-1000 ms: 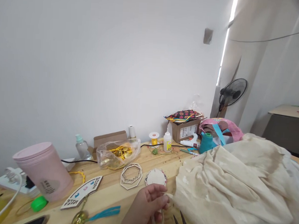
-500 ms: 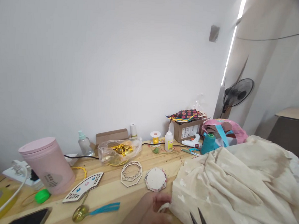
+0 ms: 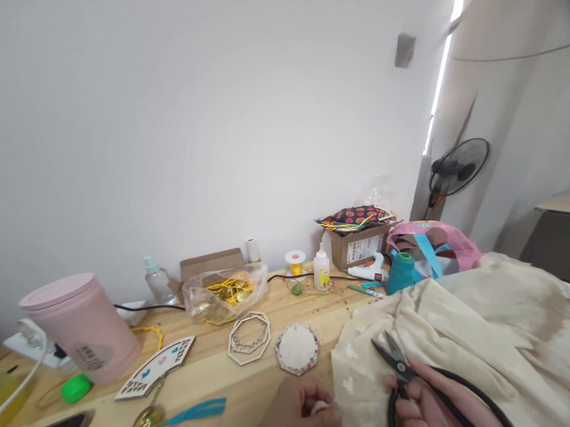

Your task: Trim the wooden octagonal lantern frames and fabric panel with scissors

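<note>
At the lower middle, my left hand is closed, its fingers curled around a small bit of whitish cloth by the left edge of a large cream cloth. Whether that bit is part of the large cloth is hard to make out. My right hand grips black-handled scissors over the cloth. Their blades are slightly parted and point up and left. Just beyond my left hand lie a white octagonal piece with a speckled rim and an openwork wooden octagon.
To the left are a fan-shaped panel, a gold bell with a blue tassel, a pink canister and a phone. A glue bottle, glue gun, teal thread cone and cardboard box stand along the back.
The scissors have risen farther into view, and my right hand now shows on their handles. My left hand has shifted slightly right and down, its fingers more curled.
</note>
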A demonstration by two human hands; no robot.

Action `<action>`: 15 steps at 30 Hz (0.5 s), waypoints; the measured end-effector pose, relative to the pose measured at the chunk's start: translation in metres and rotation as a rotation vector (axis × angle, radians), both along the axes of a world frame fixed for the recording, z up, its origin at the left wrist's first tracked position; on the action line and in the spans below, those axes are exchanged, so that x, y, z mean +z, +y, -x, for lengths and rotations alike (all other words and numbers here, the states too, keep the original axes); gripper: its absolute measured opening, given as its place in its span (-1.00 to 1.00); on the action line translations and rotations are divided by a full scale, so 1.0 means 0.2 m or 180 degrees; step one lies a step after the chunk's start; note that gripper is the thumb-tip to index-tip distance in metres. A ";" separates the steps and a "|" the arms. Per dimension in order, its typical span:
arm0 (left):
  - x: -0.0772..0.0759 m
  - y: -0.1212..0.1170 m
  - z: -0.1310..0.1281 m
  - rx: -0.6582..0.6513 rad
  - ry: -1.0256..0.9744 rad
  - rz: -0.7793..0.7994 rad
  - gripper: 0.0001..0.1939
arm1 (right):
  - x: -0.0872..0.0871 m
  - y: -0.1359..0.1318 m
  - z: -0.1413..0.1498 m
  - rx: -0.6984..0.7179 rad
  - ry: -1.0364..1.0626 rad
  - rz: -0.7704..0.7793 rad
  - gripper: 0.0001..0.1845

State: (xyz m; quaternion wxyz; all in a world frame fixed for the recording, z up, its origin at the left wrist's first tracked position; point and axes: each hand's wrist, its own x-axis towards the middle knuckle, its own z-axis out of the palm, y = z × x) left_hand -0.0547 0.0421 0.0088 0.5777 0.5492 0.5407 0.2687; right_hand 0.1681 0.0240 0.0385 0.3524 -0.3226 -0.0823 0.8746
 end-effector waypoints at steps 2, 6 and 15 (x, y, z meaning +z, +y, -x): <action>-0.01 0.00 -0.01 0.0090 -0.0119 0.0163 -0.73 | -0.02 0.02 0.00 0.0015 0.0004 -0.0065 -0.77; 0.01 0.00 -0.02 0.0276 -0.0710 0.0408 -0.62 | -0.05 0.05 0.02 0.0019 -0.0119 -0.0163 -0.77; 0.01 0.00 -0.04 0.0534 -0.0935 0.0756 -0.60 | -0.06 0.08 0.05 0.0270 -0.0228 -0.0596 -0.62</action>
